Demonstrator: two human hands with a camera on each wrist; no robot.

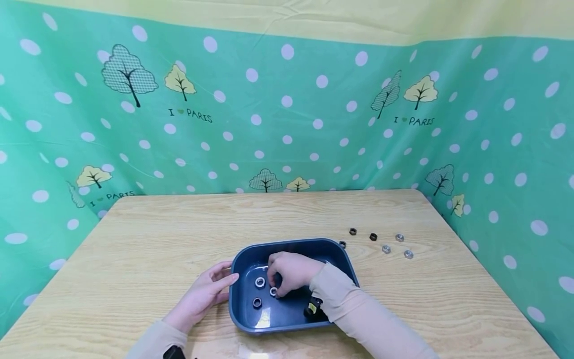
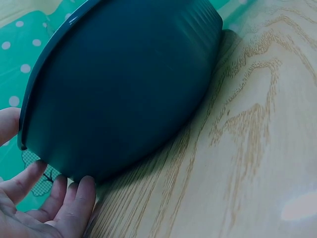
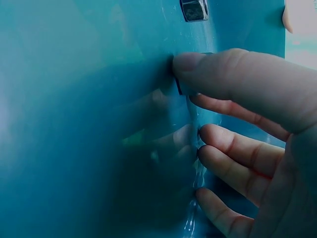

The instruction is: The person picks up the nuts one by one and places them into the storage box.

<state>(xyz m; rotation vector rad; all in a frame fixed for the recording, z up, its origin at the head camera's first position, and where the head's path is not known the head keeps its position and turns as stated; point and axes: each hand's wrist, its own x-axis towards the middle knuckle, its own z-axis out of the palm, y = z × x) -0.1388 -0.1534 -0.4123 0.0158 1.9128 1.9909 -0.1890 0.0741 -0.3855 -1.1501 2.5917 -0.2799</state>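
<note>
A dark blue plastic tray (image 1: 287, 315) sits on the table in the head view. My left hand (image 1: 207, 291) holds its left side, thumb over the rim and fingers against the outer wall; the left wrist view shows those fingertips (image 2: 85, 191) low on the wall. Inside the tray, my right hand (image 1: 293, 271) pinches a hex nut (image 1: 273, 291) between thumb and forefinger, close over the tray floor. Its other fingers (image 3: 233, 141) spread near the floor in the right wrist view. A silver nut (image 1: 260, 282) and a darker nut (image 1: 257, 302) lie left of the pinched one.
Right of the tray, on the wooden table (image 1: 170, 234), lie silver nuts (image 1: 386, 249) and dark nuts (image 1: 373, 237), several in all. One dark nut (image 1: 343, 244) is right at the tray's far right corner. A green dotted curtain (image 1: 287, 119) hangs behind and beside the table.
</note>
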